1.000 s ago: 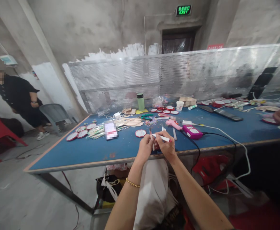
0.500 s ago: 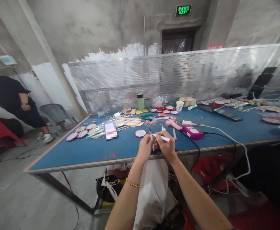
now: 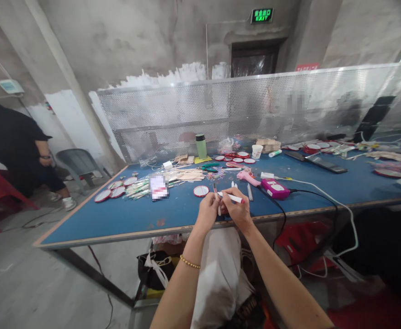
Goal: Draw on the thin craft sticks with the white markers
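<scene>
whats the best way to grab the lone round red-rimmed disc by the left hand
Probably pinch the disc by its red rim, from its left side. It lies flat, so the edge offers the hold, and blue table shows on that side, while the left hand sits close at its near right.

"What's the tabletop (image 3: 183, 212) made of?"
"Can't tell, but it's matt blue, scuffed near the front, with wood-look edging (image 3: 59, 222)."
"And the 2 held things?"
"The marker (image 3: 233, 198) looks like smooth white plastic; the stick (image 3: 215, 188) is too small to judge."
"The screen (image 3: 186, 107) behind?"
"Perforated metal, faintly shiny, before a rough wall (image 3: 145, 36)."
</scene>
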`<action>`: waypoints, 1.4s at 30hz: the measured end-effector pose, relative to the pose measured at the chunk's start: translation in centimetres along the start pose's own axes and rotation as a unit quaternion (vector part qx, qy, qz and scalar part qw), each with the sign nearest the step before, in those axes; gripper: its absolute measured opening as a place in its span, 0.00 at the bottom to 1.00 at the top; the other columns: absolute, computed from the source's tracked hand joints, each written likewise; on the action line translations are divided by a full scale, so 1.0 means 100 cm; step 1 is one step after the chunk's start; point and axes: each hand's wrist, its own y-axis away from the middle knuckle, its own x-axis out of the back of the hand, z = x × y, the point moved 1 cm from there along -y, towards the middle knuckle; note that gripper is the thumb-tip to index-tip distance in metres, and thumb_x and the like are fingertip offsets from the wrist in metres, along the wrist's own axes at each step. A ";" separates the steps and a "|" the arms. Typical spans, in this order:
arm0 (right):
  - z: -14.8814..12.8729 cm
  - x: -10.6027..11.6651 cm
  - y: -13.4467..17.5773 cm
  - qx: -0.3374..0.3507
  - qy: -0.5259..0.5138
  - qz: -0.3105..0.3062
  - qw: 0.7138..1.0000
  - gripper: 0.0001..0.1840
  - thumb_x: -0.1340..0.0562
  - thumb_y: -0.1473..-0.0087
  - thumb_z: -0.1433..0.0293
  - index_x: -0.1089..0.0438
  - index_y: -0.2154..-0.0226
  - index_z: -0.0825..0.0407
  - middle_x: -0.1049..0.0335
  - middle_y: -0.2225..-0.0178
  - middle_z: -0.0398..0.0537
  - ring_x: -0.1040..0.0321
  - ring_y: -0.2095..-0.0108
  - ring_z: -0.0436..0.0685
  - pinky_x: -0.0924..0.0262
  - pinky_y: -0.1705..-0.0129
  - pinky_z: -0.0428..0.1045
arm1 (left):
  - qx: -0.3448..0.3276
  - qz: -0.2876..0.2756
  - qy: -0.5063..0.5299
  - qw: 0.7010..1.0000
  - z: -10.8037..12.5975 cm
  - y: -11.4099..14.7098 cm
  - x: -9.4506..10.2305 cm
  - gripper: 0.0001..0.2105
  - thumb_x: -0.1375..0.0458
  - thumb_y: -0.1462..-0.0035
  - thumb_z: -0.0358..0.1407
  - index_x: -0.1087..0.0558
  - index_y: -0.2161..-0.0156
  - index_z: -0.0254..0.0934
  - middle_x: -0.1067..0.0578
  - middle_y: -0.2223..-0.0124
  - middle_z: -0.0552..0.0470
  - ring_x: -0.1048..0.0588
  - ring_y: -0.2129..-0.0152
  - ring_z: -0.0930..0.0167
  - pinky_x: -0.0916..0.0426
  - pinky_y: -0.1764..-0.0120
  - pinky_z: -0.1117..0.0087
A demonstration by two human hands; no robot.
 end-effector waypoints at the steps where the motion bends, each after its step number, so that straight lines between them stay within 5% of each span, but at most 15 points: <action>1: 0.000 0.000 0.000 -0.002 -0.003 0.002 1.000 0.10 0.41 0.45 0.63 0.30 0.73 0.50 0.30 0.79 0.41 0.33 0.79 0.50 0.35 0.75 0.46 | 0.002 -0.002 0.007 1.000 0.000 0.000 0.000 0.12 0.44 0.45 0.44 0.34 0.69 0.36 0.31 0.74 0.55 0.33 0.76 0.74 0.36 0.72 0.74; 18: -0.002 0.000 0.001 -0.005 -0.011 0.000 1.000 0.09 0.42 0.45 0.63 0.31 0.73 0.50 0.31 0.79 0.40 0.35 0.81 0.49 0.35 0.77 0.45 | 0.004 -0.006 0.034 0.999 -0.004 -0.001 -0.001 0.14 0.43 0.47 0.46 0.35 0.69 0.37 0.32 0.74 0.56 0.33 0.77 0.74 0.35 0.73 0.72; 42: -0.007 0.001 0.000 -0.019 0.004 -0.021 1.000 0.11 0.41 0.46 0.62 0.29 0.72 0.51 0.28 0.78 0.43 0.32 0.80 0.51 0.34 0.78 0.45 | -0.025 0.015 -0.069 0.997 0.007 0.002 0.000 0.10 0.47 0.44 0.39 0.36 0.73 0.36 0.37 0.76 0.58 0.40 0.77 0.75 0.44 0.73 0.74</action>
